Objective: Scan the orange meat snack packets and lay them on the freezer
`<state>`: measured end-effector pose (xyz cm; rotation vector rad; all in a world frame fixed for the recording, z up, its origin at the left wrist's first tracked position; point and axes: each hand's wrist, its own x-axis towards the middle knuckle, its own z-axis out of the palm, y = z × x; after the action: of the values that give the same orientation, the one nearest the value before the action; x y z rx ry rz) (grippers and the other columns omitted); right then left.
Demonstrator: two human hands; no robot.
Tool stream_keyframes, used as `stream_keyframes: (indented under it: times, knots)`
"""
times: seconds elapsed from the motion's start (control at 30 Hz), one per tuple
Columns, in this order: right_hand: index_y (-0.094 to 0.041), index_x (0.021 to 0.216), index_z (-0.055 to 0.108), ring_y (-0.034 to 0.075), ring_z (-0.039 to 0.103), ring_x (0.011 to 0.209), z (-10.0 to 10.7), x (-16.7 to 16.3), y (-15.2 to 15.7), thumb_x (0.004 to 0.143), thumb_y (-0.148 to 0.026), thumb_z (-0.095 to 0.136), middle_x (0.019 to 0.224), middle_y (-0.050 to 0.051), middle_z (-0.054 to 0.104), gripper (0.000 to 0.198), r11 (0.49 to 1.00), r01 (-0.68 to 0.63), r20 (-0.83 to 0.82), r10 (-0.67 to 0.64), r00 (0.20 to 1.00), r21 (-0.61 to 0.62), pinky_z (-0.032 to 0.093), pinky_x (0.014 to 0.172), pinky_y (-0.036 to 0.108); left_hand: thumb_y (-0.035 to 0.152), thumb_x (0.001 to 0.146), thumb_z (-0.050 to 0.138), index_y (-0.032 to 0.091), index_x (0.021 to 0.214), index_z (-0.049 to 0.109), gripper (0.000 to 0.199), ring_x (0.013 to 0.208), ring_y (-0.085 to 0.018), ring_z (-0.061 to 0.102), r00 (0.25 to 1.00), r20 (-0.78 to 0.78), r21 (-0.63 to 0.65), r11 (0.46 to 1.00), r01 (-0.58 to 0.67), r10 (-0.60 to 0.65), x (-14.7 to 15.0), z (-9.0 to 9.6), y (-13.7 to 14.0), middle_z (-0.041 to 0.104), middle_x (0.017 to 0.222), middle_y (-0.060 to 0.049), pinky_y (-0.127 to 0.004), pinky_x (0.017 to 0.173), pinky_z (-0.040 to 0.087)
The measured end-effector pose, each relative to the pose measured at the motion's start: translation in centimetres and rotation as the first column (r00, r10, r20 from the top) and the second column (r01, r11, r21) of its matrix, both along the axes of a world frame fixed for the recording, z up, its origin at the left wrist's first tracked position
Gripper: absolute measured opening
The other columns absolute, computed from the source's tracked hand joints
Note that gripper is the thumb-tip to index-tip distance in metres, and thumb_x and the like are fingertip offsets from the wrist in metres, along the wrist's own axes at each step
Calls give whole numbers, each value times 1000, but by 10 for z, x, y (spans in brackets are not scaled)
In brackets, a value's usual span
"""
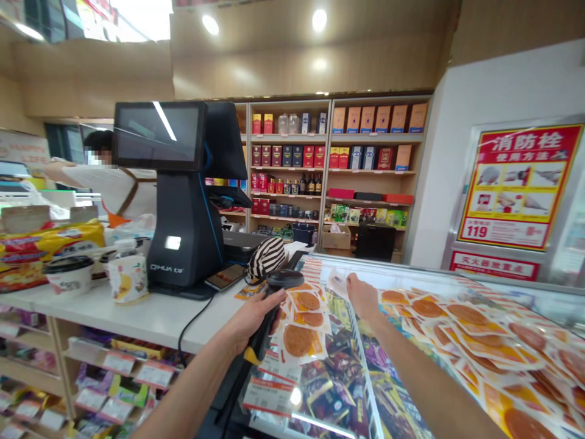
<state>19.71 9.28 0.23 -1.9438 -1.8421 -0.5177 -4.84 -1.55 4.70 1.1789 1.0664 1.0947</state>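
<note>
My left hand (256, 314) is closed around a black handheld barcode scanner (286, 278), its rounded head facing away over the freezer edge. My right hand (363, 296) reaches over the freezer's glass top, fingers closed on a small white packet (338, 283) whose print I cannot make out. Between my hands, on the glass, lie several flat clear packets (299, 338) with round orange-brown patties. A bigger spread of the same kind, the patty packets (475, 332), covers the glass to the right of my right forearm.
A black checkout terminal (183, 225) stands on the white counter (210, 326), with a phone (225, 277), a striped pouch (267, 259) and a lidded cup (68, 274) around it. Wrapped ice creams (324, 390) show through the glass. A person (123, 189) is behind the counter.
</note>
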Motion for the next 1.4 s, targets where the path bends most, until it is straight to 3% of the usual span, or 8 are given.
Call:
stream_keyframes:
  times: [0.23,0.37,0.53,0.63,0.73,0.9,1.1,1.4]
  knots:
    - [-21,87,53,15,60,67,-34,-47,3,84,-31,24,73,4,65,31,960,-270,5,271,963,-79,39,56,22,49,61,56,15,72,47,37,39,-5,42,992,-5,-47,991,-125,125,-19,-6,0,48,50,5,-17,39,32]
    - [-26,94,55,11,57,84,-40,-36,5,84,-33,26,93,-1,63,32,922,-370,-8,371,928,-111,38,70,19,51,60,55,15,70,47,38,40,-6,42,996,-18,-66,994,-89,88,-22,-11,3,47,49,5,-18,40,32]
    - [-13,110,47,18,46,103,-36,42,18,76,-17,37,114,11,51,36,979,-154,1,156,988,-130,34,83,27,52,62,52,15,64,45,38,40,-5,40,998,-53,-54,998,-18,15,-12,-16,10,47,50,5,-18,40,31]
    - [-12,107,49,24,46,103,-36,94,20,67,-12,46,111,15,51,41,987,8,24,-5,1000,-160,33,83,37,53,61,52,15,63,45,38,38,-5,39,998,-57,-62,998,4,-7,4,-17,13,46,48,5,-18,39,30]
    - [-14,97,55,26,50,97,-40,124,19,64,-11,47,101,14,57,34,977,96,38,-90,995,-191,35,77,41,53,61,52,14,60,44,39,37,-5,39,993,-71,-67,994,89,-94,20,-18,16,46,47,5,-18,38,29]
    - [-12,73,61,25,57,80,-42,127,18,70,-14,43,75,13,64,19,980,103,24,-101,995,-168,33,75,40,51,63,51,15,59,44,37,36,-5,38,982,-80,-50,984,169,-172,40,-19,16,44,45,5,-18,38,27]
    - [-11,86,57,22,57,70,-19,126,9,80,-26,27,73,14,63,34,992,127,-174,-129,976,-24,35,61,30,48,63,52,16,62,42,34,35,-5,39,977,-79,-54,979,195,-199,48,-11,8,46,46,6,-18,38,28]
    - [-17,66,56,15,53,56,-7,119,-15,74,-31,32,60,4,61,29,995,73,-446,-33,895,72,33,50,23,47,63,53,16,62,41,33,36,-6,41,947,-19,-5,947,321,-321,49,-8,-4,45,45,5,-19,39,30]
